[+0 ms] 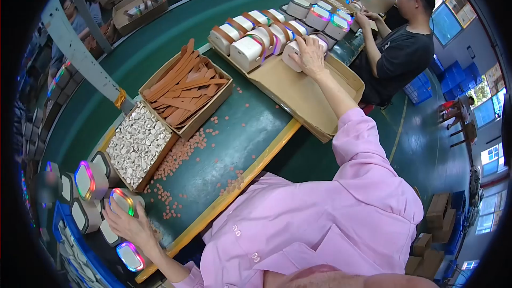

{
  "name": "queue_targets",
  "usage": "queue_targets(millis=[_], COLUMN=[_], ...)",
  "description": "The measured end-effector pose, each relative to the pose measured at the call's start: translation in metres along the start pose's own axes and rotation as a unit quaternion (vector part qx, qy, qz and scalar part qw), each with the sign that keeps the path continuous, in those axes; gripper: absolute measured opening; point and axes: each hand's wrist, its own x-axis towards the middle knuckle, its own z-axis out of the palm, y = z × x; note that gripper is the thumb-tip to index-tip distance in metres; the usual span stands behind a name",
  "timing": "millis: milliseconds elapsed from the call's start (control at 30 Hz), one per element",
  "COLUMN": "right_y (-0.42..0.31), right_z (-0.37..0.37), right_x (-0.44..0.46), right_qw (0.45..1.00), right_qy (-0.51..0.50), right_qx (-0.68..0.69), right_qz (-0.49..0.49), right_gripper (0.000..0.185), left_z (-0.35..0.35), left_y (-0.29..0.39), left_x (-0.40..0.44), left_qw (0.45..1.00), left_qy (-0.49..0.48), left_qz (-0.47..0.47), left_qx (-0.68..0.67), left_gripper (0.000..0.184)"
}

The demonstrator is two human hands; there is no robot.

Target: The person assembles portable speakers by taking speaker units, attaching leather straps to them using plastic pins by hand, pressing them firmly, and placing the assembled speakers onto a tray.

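My left hand (128, 224) rests on a white speaker-like unit with a glowing coloured ring (122, 201), among several similar units at the lower left. Its fingers are spread over the near side. My right hand (310, 56) reaches to the far cardboard tray (288, 88), fingers curved over a white unit (292, 56) at the end of a row. Other white units with brown straps (247, 52) stand in that tray. Between my hands are a box of brown straps (186, 88) and a box of small white pieces (137, 144).
Small reddish discs (184, 152) lie scattered on the green table (229, 141) with a yellow edge (240, 181). A blue crate (80, 256) is at lower left. A co-worker in black (400, 53) stands at upper right beside more lit units (319, 16). A metal post (85, 53) rises at left.
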Motion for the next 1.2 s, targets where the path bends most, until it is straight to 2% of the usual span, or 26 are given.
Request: queue_targets(millis=[33, 133, 200, 233, 267, 333, 533, 633, 733, 833, 867, 933, 967, 1133, 1200], right_y=[-0.004, -0.014, 0.008, -0.035, -0.069, -0.066, -0.217, -0.264, -0.302, -0.324, -0.327, -0.332, -0.332, -0.329, -0.325], right_z=[0.001, -0.009, 0.023, -0.021, -0.052, -0.023, -0.076, -0.071, -0.052, -0.045, -0.032, -0.016, -0.015, -0.018, -0.018], right_x=[0.000, 0.013, 0.023, 0.031, 0.040, 0.048, 0.063, 0.066, 0.073, 0.071, 0.068, 0.058, 0.056, 0.059, 0.058], right_qw=[1.000, 1.000, 0.990, 0.996, 0.987, 0.978, 0.901, 0.885, 0.879, 0.867, 0.852, 0.868, 0.868, 0.848, 0.846], right_qy=[-0.007, -0.010, 0.027, 0.025, 0.011, 0.017, -0.080, -0.157, -0.249, -0.340, -0.352, -0.269, -0.270, -0.305, -0.276], right_qx=[-0.005, 0.016, 0.133, 0.048, 0.140, 0.133, 0.334, 0.332, 0.316, 0.257, 0.259, 0.280, 0.284, 0.336, 0.350], right_qz=[0.009, -0.005, -0.049, -0.066, -0.083, -0.158, -0.266, -0.287, -0.257, -0.259, -0.289, -0.309, -0.305, -0.275, -0.292], right_gripper=[0.059, 0.045, 0.047, 0.046, 0.045, 0.051, 0.041, 0.041, 0.036, 0.033, 0.028, 0.024, 0.022, 0.017, 0.018], left_z=[0.003, 0.008, 0.009, -0.001, 0.009, 0.005, 0.009, 0.004, 0.000, -0.005, -0.002, 0.009, 0.012, 0.005, -0.004], left_y=[-0.005, -0.016, -0.009, -0.004, -0.009, -0.005, -0.015, -0.022, -0.023, -0.002, 0.001, 0.008, 0.010, -0.007, -0.015], left_x=[-0.003, -0.007, -0.010, -0.003, -0.006, 0.003, 0.009, 0.015, 0.018, 0.017, 0.018, 0.017, 0.017, 0.013, 0.003], left_qw=[1.000, 0.997, 0.999, 0.996, 0.999, 0.994, 0.993, 0.988, 0.986, 0.996, 0.996, 0.992, 0.992, 0.990, 0.982], left_qy=[-0.010, -0.027, 0.018, -0.011, -0.007, -0.045, -0.050, -0.097, -0.097, -0.043, -0.047, -0.057, -0.038, -0.032, -0.039], left_qz=[-0.013, 0.017, 0.017, 0.004, -0.008, -0.041, -0.033, -0.014, 0.001, -0.049, -0.068, -0.107, -0.113, -0.067, -0.051], left_qx=[0.018, -0.070, -0.044, -0.091, -0.047, -0.089, -0.107, -0.116, -0.136, -0.058, -0.046, -0.026, -0.029, -0.122, -0.176], left_gripper=[0.066, 0.072, 0.074, 0.072, 0.071, 0.076, 0.082, 0.086, 0.087, 0.083, 0.079, 0.073, 0.067, 0.063, 0.064])
